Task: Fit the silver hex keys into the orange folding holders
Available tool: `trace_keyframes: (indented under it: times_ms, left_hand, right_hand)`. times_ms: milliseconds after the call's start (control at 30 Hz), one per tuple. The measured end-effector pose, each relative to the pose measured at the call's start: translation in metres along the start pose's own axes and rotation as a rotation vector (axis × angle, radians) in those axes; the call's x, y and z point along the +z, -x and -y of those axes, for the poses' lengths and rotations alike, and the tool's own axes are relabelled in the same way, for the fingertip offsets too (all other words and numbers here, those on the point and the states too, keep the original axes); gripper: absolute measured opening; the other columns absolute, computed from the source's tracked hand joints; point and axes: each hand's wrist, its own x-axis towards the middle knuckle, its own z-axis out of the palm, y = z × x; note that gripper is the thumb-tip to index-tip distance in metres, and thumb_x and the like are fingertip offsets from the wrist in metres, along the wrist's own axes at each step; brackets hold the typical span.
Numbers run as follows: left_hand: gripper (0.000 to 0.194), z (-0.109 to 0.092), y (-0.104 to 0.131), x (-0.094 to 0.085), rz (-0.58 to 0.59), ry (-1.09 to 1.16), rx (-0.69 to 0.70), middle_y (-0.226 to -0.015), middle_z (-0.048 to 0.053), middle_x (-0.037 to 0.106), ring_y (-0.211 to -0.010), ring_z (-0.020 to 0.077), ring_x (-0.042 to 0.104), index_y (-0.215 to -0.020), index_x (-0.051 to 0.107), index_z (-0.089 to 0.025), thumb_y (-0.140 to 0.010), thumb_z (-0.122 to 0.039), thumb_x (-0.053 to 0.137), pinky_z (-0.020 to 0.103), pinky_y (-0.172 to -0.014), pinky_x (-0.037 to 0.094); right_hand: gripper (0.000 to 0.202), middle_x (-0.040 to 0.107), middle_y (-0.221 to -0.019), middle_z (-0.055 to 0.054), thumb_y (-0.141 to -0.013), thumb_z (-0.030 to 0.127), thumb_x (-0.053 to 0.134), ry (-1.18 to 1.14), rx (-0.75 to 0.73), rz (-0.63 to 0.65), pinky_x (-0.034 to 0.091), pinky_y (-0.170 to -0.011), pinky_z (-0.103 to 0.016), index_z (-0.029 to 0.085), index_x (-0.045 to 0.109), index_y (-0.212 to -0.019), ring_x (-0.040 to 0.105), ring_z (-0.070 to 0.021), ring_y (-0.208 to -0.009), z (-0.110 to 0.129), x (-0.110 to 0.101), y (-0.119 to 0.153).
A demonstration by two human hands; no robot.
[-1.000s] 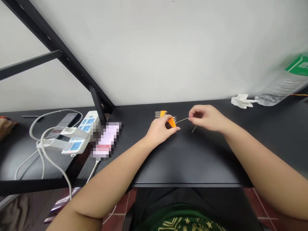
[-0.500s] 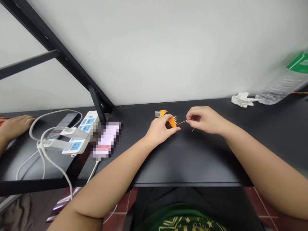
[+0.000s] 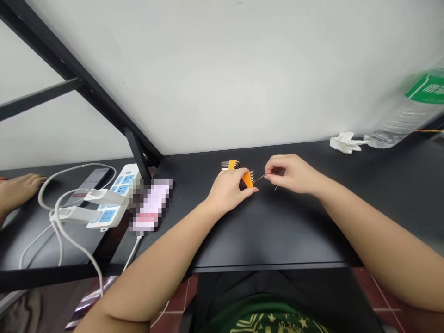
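My left hand (image 3: 227, 187) is closed around an orange hex key holder (image 3: 247, 180), resting at the desk top. Several metal hex keys (image 3: 225, 165) stick out of the holder on both sides; my fingers hide its middle. Close to its right, my right hand (image 3: 289, 173) pinches a thin hex key (image 3: 261, 177) between thumb and forefinger. One end of this key points at the holder's right side, while its other end shows below my fingers. Whether its tip touches the holder, I cannot tell.
Left on the black desk (image 3: 270, 231) lie a blurred-out phone (image 3: 152, 206) on a cable and a white power strip (image 3: 120, 194) with plugs. Another person's hand (image 3: 21, 192) rests beyond the black frame (image 3: 104, 108). Crumpled tissue (image 3: 345, 142) and a plastic bottle (image 3: 398, 127) lie right.
My right hand has come slightly closer to the holder, and less of the thin hex key shows between them. My left hand keeps its grip. The view has shifted a little.
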Motion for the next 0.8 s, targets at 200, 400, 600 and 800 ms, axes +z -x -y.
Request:
trace_keyframes:
  times_ms: [200, 400, 600, 800]
  left_hand:
    - [0.053, 0.002, 0.000, 0.006, -0.042, 0.123, -0.105, -0.102, 0.003, 0.076, -0.087, 0.0211, 0.072, -0.122, 0.067, -0.022, -0.080, -0.049, 0.082, 0.034, -0.082, 0.056]
    - [0.051, 0.001, 0.001, 0.007, -0.041, 0.134, -0.073, -0.101, 0.002, 0.076, -0.086, 0.0201, 0.071, -0.120, 0.068, -0.023, -0.079, -0.050, 0.083, 0.032, -0.079, 0.054]
    - [0.050, -0.003, 0.001, 0.005, -0.025, 0.170, -0.058, -0.099, 0.001, 0.076, -0.085, 0.0194, 0.070, -0.118, 0.068, -0.023, -0.080, -0.053, 0.081, 0.032, -0.080, 0.054]
    - [0.050, -0.002, 0.001, 0.006, -0.041, 0.197, -0.071, -0.101, 0.002, 0.077, -0.088, 0.0200, 0.071, -0.118, 0.068, -0.023, -0.080, -0.052, 0.081, 0.032, -0.082, 0.055]
  right_hand:
    - [0.014, 0.068, -0.084, -0.004, -0.088, 0.030, 0.067, -0.012, -0.029, 0.005, 0.049, -0.069, -0.031, 0.021, 0.066, -0.078, 0.062, -0.0174, -0.071, -0.007, -0.002, 0.000]
    - [0.016, 0.071, -0.089, -0.006, -0.093, 0.030, 0.066, 0.010, -0.156, 0.012, 0.050, -0.071, -0.033, 0.021, 0.071, -0.082, 0.064, -0.0187, -0.076, -0.011, 0.000, 0.000]
    - [0.016, 0.073, -0.091, -0.006, -0.096, 0.024, 0.064, 0.037, -0.265, -0.029, 0.052, -0.072, -0.031, 0.021, 0.077, -0.088, 0.067, -0.0178, -0.078, -0.014, 0.019, 0.000]
    - [0.019, 0.073, -0.094, -0.007, -0.098, 0.022, 0.060, 0.157, -0.314, -0.067, 0.052, -0.071, -0.030, 0.021, 0.078, -0.090, 0.068, -0.0178, -0.080, -0.013, 0.028, 0.000]
